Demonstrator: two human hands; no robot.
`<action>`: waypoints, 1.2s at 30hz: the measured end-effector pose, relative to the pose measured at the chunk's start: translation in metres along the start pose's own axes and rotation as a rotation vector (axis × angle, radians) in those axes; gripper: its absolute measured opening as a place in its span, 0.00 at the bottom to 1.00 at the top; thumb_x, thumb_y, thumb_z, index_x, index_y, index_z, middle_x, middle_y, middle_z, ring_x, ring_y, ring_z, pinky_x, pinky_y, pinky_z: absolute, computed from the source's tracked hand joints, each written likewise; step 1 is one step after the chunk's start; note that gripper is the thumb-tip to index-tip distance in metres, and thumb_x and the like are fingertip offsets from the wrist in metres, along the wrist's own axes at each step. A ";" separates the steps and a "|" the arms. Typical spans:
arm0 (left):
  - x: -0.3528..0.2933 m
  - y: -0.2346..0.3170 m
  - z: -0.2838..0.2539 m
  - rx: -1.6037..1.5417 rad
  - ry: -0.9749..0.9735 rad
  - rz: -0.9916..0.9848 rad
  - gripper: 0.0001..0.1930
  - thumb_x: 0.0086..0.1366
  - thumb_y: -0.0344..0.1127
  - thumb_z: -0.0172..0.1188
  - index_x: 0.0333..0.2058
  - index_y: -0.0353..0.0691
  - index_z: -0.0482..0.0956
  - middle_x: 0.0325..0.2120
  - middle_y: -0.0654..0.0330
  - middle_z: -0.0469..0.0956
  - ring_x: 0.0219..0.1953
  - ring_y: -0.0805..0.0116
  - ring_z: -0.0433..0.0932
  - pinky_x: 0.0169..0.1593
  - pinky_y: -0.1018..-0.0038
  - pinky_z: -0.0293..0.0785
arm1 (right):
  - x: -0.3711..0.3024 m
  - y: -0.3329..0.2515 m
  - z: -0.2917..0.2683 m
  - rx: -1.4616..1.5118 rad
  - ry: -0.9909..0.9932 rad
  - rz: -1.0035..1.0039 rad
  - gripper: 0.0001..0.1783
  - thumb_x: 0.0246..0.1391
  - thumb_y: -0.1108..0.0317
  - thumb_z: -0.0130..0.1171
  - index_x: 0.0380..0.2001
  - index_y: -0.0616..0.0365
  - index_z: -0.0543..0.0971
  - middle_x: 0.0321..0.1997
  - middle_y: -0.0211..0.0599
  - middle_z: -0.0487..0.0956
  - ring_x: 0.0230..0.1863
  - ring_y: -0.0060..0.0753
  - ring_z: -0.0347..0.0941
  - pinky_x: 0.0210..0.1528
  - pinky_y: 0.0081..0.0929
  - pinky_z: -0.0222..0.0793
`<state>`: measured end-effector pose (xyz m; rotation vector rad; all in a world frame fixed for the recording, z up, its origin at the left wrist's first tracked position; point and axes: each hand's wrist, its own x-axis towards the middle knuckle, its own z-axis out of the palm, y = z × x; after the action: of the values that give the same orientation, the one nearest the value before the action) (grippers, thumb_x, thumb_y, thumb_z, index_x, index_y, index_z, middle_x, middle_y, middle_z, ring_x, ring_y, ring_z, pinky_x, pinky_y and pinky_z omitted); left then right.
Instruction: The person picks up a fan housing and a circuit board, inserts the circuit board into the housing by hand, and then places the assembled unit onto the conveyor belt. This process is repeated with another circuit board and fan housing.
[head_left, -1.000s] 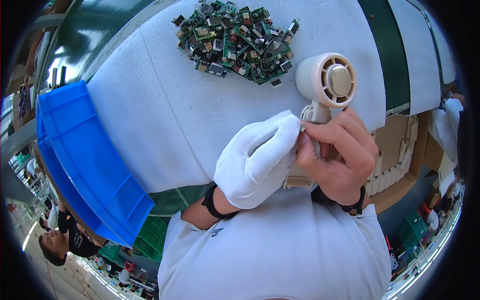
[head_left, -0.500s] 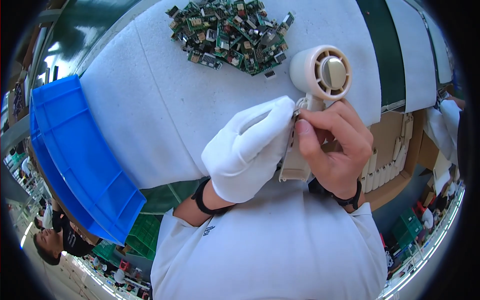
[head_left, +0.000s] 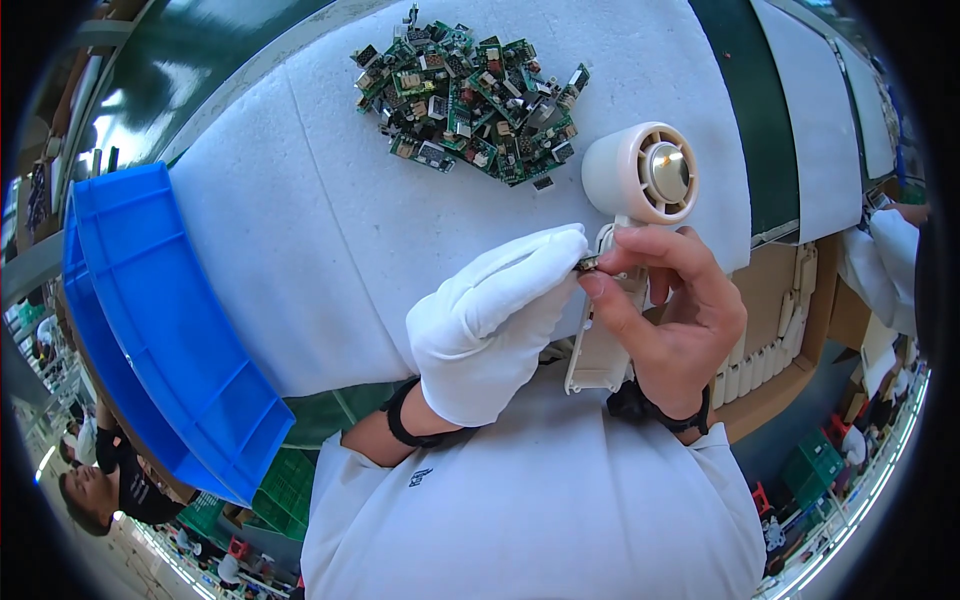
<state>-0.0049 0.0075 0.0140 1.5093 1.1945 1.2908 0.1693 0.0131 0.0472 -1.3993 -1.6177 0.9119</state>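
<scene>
A cream handheld fan lies with its round head away from me and its opened handle toward my body. My left hand, in a white glove, is closed, its fingertips pinching a small circuit board at the handle's upper part. My bare right hand is curled around the handle's right side. Its thumb and index finger come up to the board from the right. The inside of the handle near the board is partly hidden by my fingers.
A heap of green circuit boards lies on the white foam sheet. At the left stands a blue plastic bin. A cardboard box with rows of cream parts sits at the right. Another person is at the far left.
The fan and both hands sit slightly lower in view, as does the board heap. My right thumb and index finger have spread a little apart, showing more of the small board.
</scene>
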 end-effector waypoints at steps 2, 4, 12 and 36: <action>0.000 0.000 0.000 0.000 -0.002 0.014 0.17 0.60 0.18 0.66 0.49 0.37 0.84 0.45 0.51 0.84 0.43 0.60 0.85 0.47 0.72 0.80 | 0.000 0.002 0.001 0.020 0.005 0.045 0.21 0.46 0.82 0.72 0.45 0.62 0.81 0.36 0.35 0.82 0.38 0.21 0.77 0.39 0.20 0.70; -0.002 0.003 -0.001 0.060 -0.025 0.053 0.20 0.59 0.18 0.66 0.50 0.37 0.83 0.47 0.49 0.83 0.44 0.57 0.85 0.48 0.70 0.80 | 0.001 0.008 0.008 0.126 0.086 0.017 0.18 0.44 0.79 0.74 0.41 0.57 0.82 0.35 0.31 0.84 0.32 0.15 0.73 0.29 0.15 0.62; -0.007 0.002 -0.008 0.111 -0.138 0.109 0.28 0.53 0.16 0.67 0.55 0.37 0.80 0.51 0.42 0.79 0.48 0.48 0.83 0.49 0.66 0.80 | -0.004 0.018 0.011 0.257 0.076 -0.047 0.17 0.43 0.80 0.76 0.37 0.55 0.81 0.36 0.31 0.84 0.31 0.12 0.73 0.23 0.11 0.57; 0.001 0.000 0.001 -0.015 0.037 -0.080 0.20 0.55 0.18 0.69 0.48 0.36 0.84 0.44 0.50 0.84 0.44 0.59 0.85 0.48 0.72 0.79 | 0.015 0.012 -0.021 -0.084 -0.287 -0.418 0.13 0.45 0.78 0.71 0.36 0.52 0.84 0.36 0.31 0.87 0.30 0.25 0.73 0.35 0.22 0.66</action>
<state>-0.0037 0.0082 0.0143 1.4182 1.2529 1.2765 0.1920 0.0298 0.0467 -0.9546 -2.0854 0.8264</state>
